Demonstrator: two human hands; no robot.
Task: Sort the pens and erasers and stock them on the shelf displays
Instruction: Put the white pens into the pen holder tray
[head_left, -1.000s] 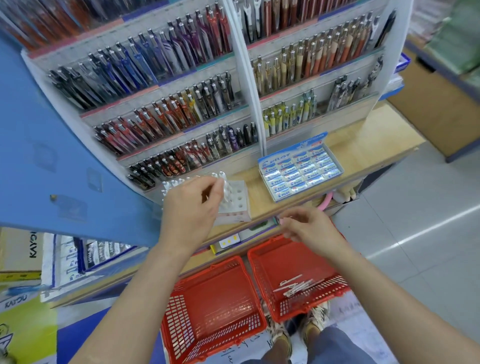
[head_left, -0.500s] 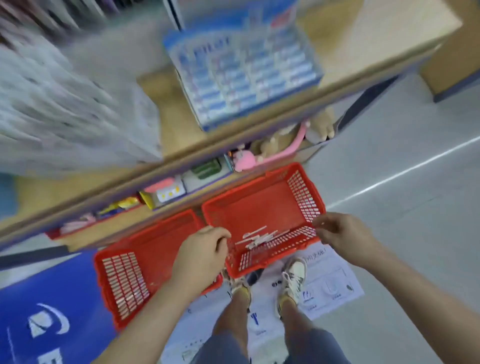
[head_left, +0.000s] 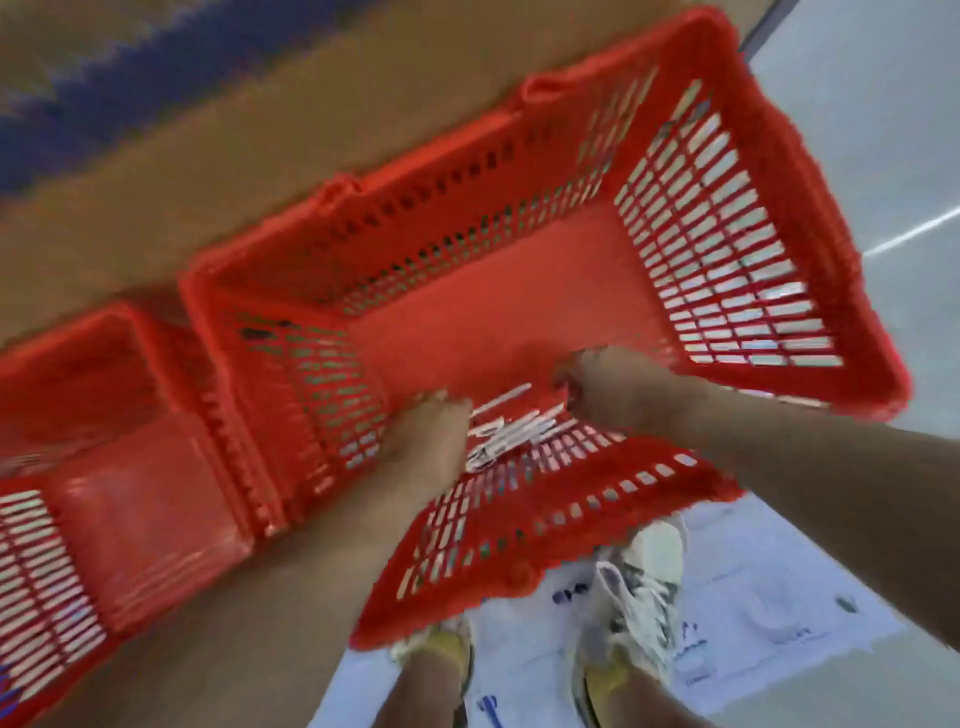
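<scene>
Pens (head_left: 511, 426) lie bunched by the near wall of the basket (head_left: 727, 260). Left hand (head_left: 431, 441) and right hand (head_left: 618, 395) flank them, likely to gather a batch; blur hides whether either grips one.

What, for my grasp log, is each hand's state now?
Left hand: curled over the white pens; grip cannot be told.
Right hand: at the pens too; cannot be told.

White pens (head_left: 514, 423) piled flat in red basket (head_left: 727, 291)
</scene>
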